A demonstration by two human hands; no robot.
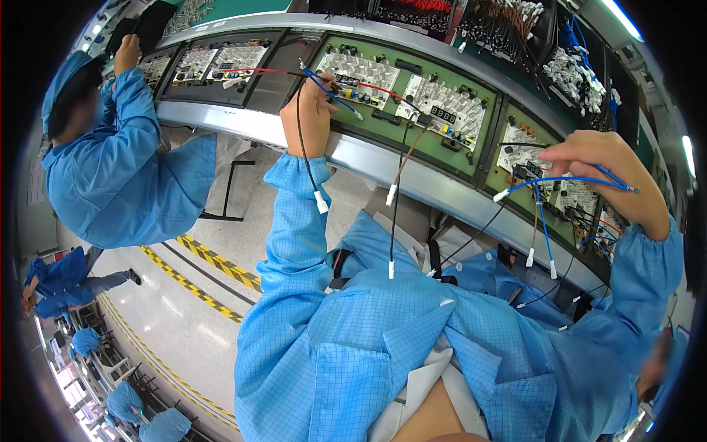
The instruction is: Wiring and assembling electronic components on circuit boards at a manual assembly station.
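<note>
My left hand [308, 121] is closed at the near edge of a green board tray [431, 156], its fingertips pinching blue wires [340, 98]. A black wire with a white connector [322, 202] hangs over that hand and sleeve. My right hand [600, 158] is curled round blue wires [578, 179] above the boards on the right, one of them ending in a white plug. Its index fingertip meets a short dark wire. Between the hands lies a white circuit board [446, 112] with a digit display; black and brown wires hang from it over the edge. Another circuit board [359, 77] sits beside my left fingers.
A metal rail [368, 158] borders the line on my side. Bins of white-tipped wires [578, 76] and red wires [423, 6] stand beyond the trays. At the left, a co-worker [103, 158] in blue works on the same line. Loose wires dangle near my jacket.
</note>
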